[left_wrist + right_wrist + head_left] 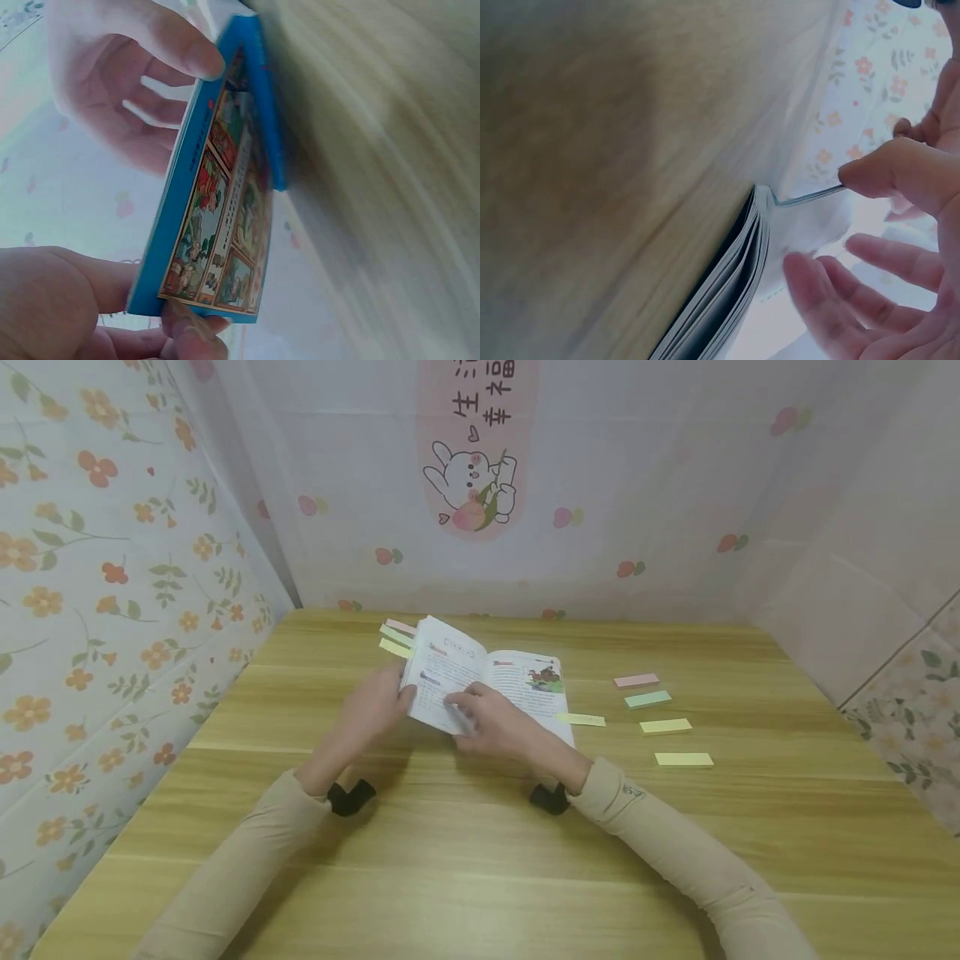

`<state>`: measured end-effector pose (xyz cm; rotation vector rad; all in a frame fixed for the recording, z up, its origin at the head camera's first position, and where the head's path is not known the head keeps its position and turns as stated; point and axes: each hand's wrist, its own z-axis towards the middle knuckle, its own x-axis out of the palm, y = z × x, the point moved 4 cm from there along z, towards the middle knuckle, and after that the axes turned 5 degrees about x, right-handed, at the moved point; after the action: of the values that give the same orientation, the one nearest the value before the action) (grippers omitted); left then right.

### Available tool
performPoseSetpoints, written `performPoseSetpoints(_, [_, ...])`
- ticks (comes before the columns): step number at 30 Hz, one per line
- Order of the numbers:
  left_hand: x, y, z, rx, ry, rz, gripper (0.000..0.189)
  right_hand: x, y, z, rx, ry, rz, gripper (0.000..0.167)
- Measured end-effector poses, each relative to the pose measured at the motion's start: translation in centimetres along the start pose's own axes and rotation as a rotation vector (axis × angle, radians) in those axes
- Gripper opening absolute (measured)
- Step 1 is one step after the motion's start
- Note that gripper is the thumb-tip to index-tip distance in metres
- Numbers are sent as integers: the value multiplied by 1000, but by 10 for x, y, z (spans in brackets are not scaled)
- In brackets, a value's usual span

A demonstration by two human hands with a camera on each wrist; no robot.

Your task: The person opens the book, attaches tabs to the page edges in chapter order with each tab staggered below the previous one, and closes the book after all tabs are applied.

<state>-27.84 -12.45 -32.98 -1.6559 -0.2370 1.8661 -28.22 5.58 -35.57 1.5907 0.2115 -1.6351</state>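
An open book (525,689) has its left part lifted and tilted off the table. My left hand (378,700) grips that part's outer edge, thumb on the page and fingers under the blue picture cover (202,232). Over the left page is my right hand (498,722), fingers loosely spread, its thumb (885,172) at the lower page edge. Pink (401,627), green (396,635) and yellow (395,648) sticky tabs project from the book's left edge. A yellow sticky tab (581,720) sticks out on the right.
Right of the book, a pink strip (637,680), a green strip (648,699) and two yellow strips, one upper (665,726) and one lower (683,759), lie on the wooden table (465,860). Patterned cloth (337,485) hangs behind and beside the table.
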Motion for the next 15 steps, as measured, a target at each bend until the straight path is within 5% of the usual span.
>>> performPoseSetpoints(15, [-16,-23,0,104,-133,-162,38,-3,0,5,10,38,196,60])
